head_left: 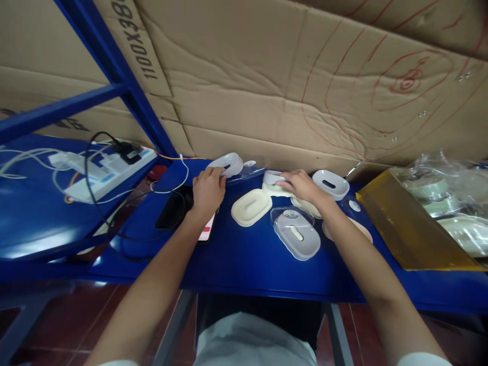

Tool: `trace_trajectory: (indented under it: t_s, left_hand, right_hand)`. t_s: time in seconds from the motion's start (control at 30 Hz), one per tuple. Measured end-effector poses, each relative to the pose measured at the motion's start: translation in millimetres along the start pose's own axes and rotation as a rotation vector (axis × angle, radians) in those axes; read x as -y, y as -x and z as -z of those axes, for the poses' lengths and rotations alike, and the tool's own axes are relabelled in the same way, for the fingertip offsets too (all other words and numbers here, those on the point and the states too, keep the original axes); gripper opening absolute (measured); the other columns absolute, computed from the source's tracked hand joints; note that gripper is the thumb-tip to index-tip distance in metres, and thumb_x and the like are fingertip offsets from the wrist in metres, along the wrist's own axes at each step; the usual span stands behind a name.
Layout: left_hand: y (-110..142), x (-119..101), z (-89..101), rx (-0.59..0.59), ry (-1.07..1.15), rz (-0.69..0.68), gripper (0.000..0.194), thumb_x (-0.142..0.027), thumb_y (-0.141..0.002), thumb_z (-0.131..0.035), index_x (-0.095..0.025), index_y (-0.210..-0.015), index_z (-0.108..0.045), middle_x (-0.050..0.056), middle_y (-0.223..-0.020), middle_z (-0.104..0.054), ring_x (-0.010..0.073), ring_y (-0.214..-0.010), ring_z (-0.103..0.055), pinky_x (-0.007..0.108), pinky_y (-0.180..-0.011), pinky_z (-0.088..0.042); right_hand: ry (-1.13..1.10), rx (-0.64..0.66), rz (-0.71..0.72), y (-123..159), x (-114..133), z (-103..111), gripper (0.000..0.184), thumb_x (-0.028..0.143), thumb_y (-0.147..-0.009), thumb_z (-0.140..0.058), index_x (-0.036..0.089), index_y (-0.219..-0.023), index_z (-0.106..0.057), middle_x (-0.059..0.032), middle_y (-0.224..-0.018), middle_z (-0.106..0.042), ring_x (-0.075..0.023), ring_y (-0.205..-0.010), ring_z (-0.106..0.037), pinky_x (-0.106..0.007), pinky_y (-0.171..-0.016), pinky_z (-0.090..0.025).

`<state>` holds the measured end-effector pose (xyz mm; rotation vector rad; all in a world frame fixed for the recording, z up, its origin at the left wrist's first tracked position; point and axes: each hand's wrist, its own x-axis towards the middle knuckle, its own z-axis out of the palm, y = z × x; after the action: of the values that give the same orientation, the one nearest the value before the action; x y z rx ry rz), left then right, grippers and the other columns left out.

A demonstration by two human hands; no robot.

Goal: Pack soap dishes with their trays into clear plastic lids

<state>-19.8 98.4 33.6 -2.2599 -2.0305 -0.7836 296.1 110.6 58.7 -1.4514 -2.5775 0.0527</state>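
My left hand [209, 190] reaches to the back of the table, its fingers curled on the near edge of a light grey oval soap dish [233, 162]. My right hand [301, 184] has its fingers and thumb closed on another pale soap dish [271, 177], partly hidden by the hand. Between and in front of the hands lies a cream oval tray [251, 207]. A grey oval piece in clear plastic [299, 236] rests nearer me, with a small cream bar on it. Behind my right wrist stands a grey slotted dish [331, 184].
A phone [206, 231] lies beneath my left wrist, with a black object [171, 209] beside it. Cables and a white power strip [110, 175] are at left, near a blue frame post [133, 101]. An open box [412, 229] of plastic-wrapped dishes stands right. Cardboard [244, 101] walls the back.
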Motion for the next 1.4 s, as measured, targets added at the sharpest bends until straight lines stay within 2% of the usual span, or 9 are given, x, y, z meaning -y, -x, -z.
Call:
trace_trajectory:
  t_s: [0.13,0.3,0.47,0.67,0.73,0.8,1.0,1.17,1.4]
  left_hand:
    - [0.0,1.9,-1.1,0.001,0.009,-0.026,0.035,-0.025,-0.104,-0.051,-0.017,-0.132,-0.07,0.017,-0.133,-0.072,0.0404,-0.121,-0.066,0.054,-0.101,-0.051]
    - [-2.3,8.8,-6.3,-0.005,0.057,-0.08,0.035,-0.022,-0.102,-0.051,-0.014,-0.131,-0.07,0.021,-0.131,-0.071,0.0422,-0.12,-0.067,0.057,-0.1,-0.053]
    - [-2.7,6.1,-4.7,-0.025,0.162,-0.229,0.037,-0.018,-0.1,-0.051,-0.01,-0.133,-0.066,0.024,-0.131,-0.07,0.0397,-0.123,-0.067,0.056,-0.105,-0.053]
    - [48.9,-52.7,2.0,0.102,0.33,-0.753,0.022,-0.036,-0.106,-0.061,-0.025,-0.121,-0.072,0.005,-0.127,-0.076,0.0228,-0.12,-0.069,0.038,-0.109,-0.051]
    - [73.9,-77.1,0.7,0.14,0.351,-1.078,0.028,-0.041,-0.108,-0.062,-0.021,-0.124,-0.072,0.008,-0.128,-0.076,0.0242,-0.117,-0.07,0.04,-0.105,-0.052]
    - [94.9,-96.3,-0.7,0.081,0.263,-1.231,0.03,-0.039,-0.106,-0.065,-0.017,-0.126,-0.073,0.011,-0.133,-0.075,0.0265,-0.118,-0.069,0.042,-0.104,-0.051]
    - [119.5,-121.9,-6.8,0.029,0.014,-1.316,0.026,-0.035,-0.107,-0.066,-0.019,-0.125,-0.076,0.009,-0.148,-0.068,0.0272,-0.133,-0.06,0.048,-0.117,-0.042]
    - [112.8,-130.2,-14.8,0.077,-0.088,-1.217,0.035,-0.042,-0.105,-0.069,-0.019,-0.13,-0.075,0.01,-0.156,-0.063,0.0308,-0.142,-0.055,0.056,-0.125,-0.036]
    - [104.1,-132.4,-14.3,0.073,-0.083,-1.179,0.035,-0.043,-0.102,-0.073,-0.021,-0.13,-0.074,0.012,-0.16,-0.059,0.0328,-0.146,-0.053,0.061,-0.129,-0.029]
  right_hand:
    - [0.049,-0.077,-0.072,12.8,-7.4,13.0,0.038,0.044,-0.113,-0.048,0.02,-0.128,-0.073,-0.0116,-0.117,-0.082,-0.0269,-0.108,-0.075,-0.034,-0.094,-0.048]
    - [0.158,-0.175,-0.225,40.7,-27.0,22.6,0.037,0.036,-0.111,-0.05,0.014,-0.132,-0.072,-0.0196,-0.125,-0.079,-0.0352,-0.119,-0.071,-0.049,-0.108,-0.043]
    - [0.218,-0.246,-0.303,98.8,-20.8,28.1,0.037,0.031,-0.108,-0.05,0.015,-0.135,-0.07,-0.0177,-0.141,-0.073,-0.0354,-0.132,-0.065,-0.051,-0.111,-0.042]
    - [0.185,-0.291,-0.397,225.2,22.0,19.3,0.041,0.049,-0.112,-0.047,0.025,-0.136,-0.07,-0.0117,-0.132,-0.077,-0.0323,-0.12,-0.071,-0.046,-0.098,-0.049]
    - [0.171,-0.246,-0.426,254.3,29.1,7.7,0.047,0.055,-0.11,-0.051,0.027,-0.146,-0.063,-0.0122,-0.14,-0.074,-0.0331,-0.127,-0.069,-0.049,-0.102,-0.048]
    - [0.161,-0.222,-0.43,269.6,30.1,-5.2,0.051,0.056,-0.11,-0.051,0.027,-0.151,-0.059,-0.0135,-0.145,-0.071,-0.0337,-0.131,-0.067,-0.053,-0.108,-0.046]
    - [0.053,-0.22,-0.36,275.9,22.8,-18.0,0.042,0.045,-0.113,-0.049,0.028,-0.149,-0.061,-0.0109,-0.145,-0.073,-0.0299,-0.132,-0.069,-0.052,-0.11,-0.045]
    - [0.016,-0.35,-0.367,272.4,16.9,-2.7,0.04,0.043,-0.113,-0.047,0.026,-0.145,-0.064,-0.0116,-0.135,-0.077,-0.0301,-0.12,-0.073,-0.049,-0.105,-0.05]
    - [0.164,-0.446,-0.45,241.7,-25.7,0.6,0.041,0.042,-0.114,-0.043,0.023,-0.141,-0.067,-0.0138,-0.135,-0.077,-0.0317,-0.123,-0.072,-0.052,-0.112,-0.045]
